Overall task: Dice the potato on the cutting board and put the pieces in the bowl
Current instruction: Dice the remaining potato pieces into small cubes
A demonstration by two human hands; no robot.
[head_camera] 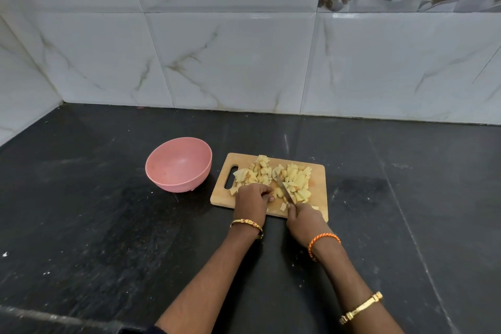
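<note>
dicing nearly done: pale yellow potato pieces (282, 179) on wooden cutting board (317, 184) | pink plastic bowl (177, 164) empty | right hand (305, 218) grip closed on steel knife (284, 191) | left hand (250, 196) curled over pieces

Views: one only, a head-worn wide-angle camera; nothing is shared with a second view.
Position: above the near edge of a dark counter (95, 225), at the person's head.
Direction: forward and down, toward the tiled wall (230, 57) at the back.
Nearness: both forearms run up from the bottom edge; the cutting board (318, 184) and bowl (173, 182) sit mid-frame, small.
Framing: the wall fills the upper part, the counter the lower.
Distortion: tile lines bend toward the edges.
</note>
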